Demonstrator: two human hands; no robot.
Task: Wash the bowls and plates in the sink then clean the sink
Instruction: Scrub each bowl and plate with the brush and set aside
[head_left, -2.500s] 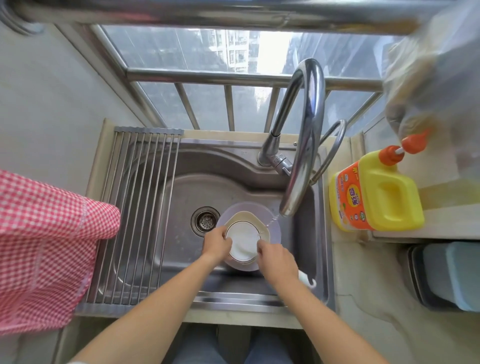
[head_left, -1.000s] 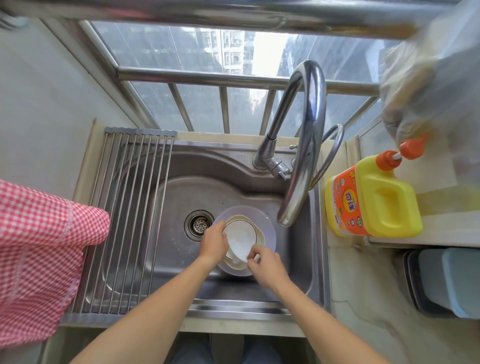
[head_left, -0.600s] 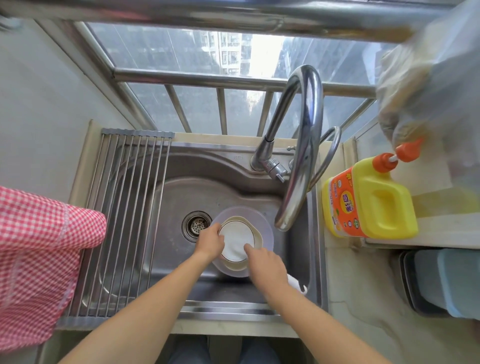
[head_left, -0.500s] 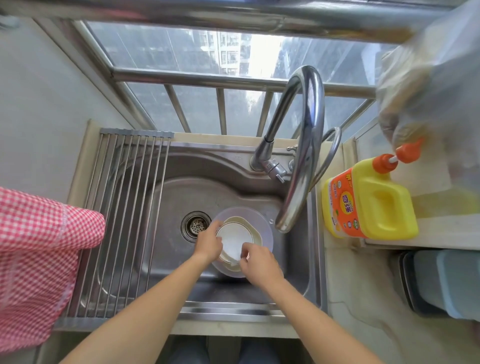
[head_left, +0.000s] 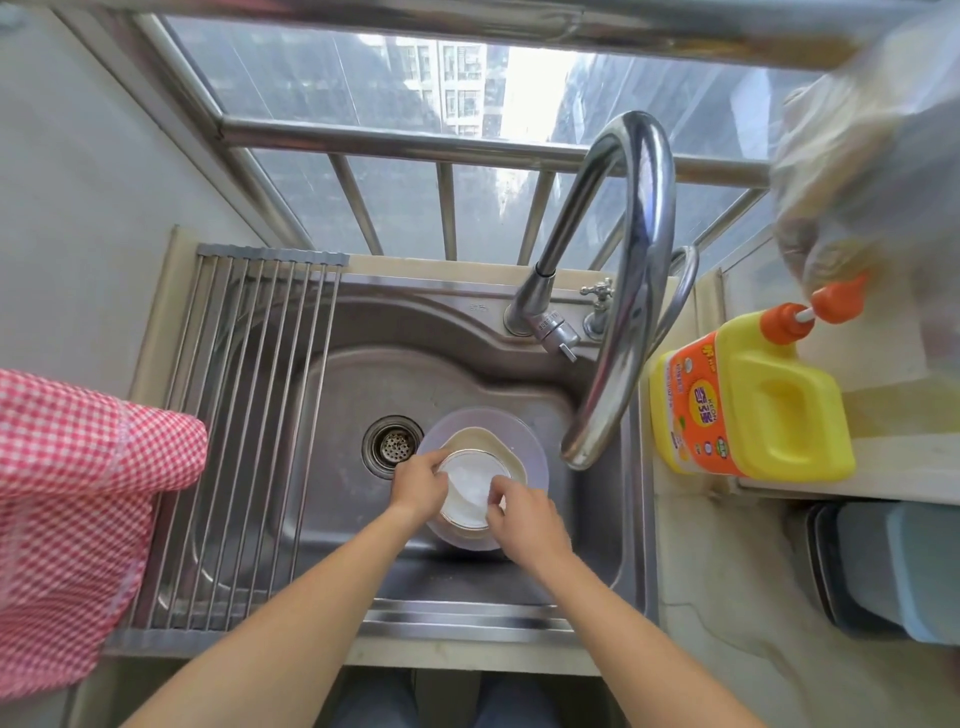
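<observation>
Right hand (head_left: 524, 512) moved onto bowl rim since 0.6 s ago | sink (head_left: 467, 332): lilac plate (head_left: 530, 441) under cream dish (head_left: 511, 457) under white bowl (head_left: 467, 488) | left hand (head_left: 418, 483) grips bowl's left rim, right pinches right rim

plastic bag (head_left: 872, 171): blurred, cut off at the right edge
checked cloth (head_left: 67, 519): cut off at the left edge
plate (head_left: 530, 441): near rim hidden behind both hands
blue bin (head_left: 904, 571): cut off right

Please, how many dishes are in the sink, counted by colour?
Small white bowl with a thin gold rim: 1
Cream bowl under it: 1
Pale lilac plate at the bottom: 1
Total: 3
</observation>
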